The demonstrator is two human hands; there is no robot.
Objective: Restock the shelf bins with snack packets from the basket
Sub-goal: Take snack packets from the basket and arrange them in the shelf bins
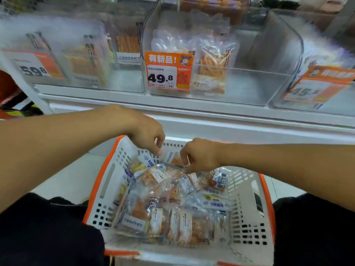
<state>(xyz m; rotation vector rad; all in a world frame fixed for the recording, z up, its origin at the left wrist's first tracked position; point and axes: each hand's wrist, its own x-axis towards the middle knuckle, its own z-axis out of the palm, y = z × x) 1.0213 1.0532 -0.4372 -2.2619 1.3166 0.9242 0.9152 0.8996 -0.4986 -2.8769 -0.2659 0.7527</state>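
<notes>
A white basket with an orange rim (107, 181) sits low between my knees, filled with several clear snack packets (172, 212). My left hand (148, 134) hovers over the basket's far side, fingers curled downward, fingertips just above a packet; I cannot tell whether it holds one. My right hand (199, 155) reaches into the pile and pinches the edge of a clear packet (169, 172). Above, a clear shelf bin (269, 60) with a 49.8 price tag (169, 71) holds a few packets on its left side.
A clear bin with a 59.8 tag (38, 68) stands at the left and another with a 45 tag (317, 87) at the right. The white shelf edge (192, 110) runs across above the basket. My dark-clothed knees (48, 231) flank the basket.
</notes>
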